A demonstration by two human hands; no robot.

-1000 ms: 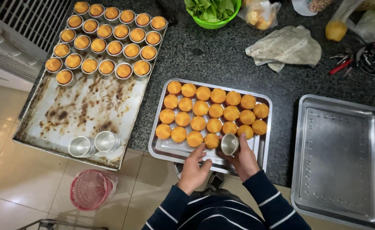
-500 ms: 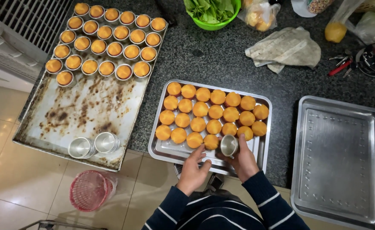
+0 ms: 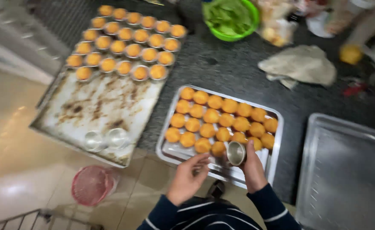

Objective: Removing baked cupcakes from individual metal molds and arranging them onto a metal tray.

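Head view, motion-blurred. Your right hand [image 3: 252,169] grips a small empty metal cup mould [image 3: 236,153], tilted with its open mouth facing up toward the camera; fingers wrap its far side, and it sits over the near edge of the steel tray [image 3: 276,145]. Your left hand [image 3: 188,178] holds nothing: fingers loosely curled, half open, tips just at the tray's near rim, close beside the mould but apart from it.

The steel tray lies at the near edge of the dark surface [image 3: 226,72], overhanging it slightly. On it, three rows of unmoulded orange cakes [image 3: 215,116], touching one another; the near strip of the tray is bare.

Toward the left edge of the surface, a larger, stained baking sheet [image 3: 98,106] juts out over the floor. Its far half carries rows of cakes still in their moulds [image 3: 128,40]; its near part carries two empty moulds [image 3: 106,139], side by side.

At the right edge, an empty steel tray [image 3: 345,170], well apart from your hands. At the far edge: a green bowl of leaves [image 3: 230,19], a crumpled grey cloth [image 3: 300,66], a yellow fruit [image 3: 350,54]; other items there are too blurred to tell.

On the floor below the baking sheet, a pink mesh basket [image 3: 93,185].
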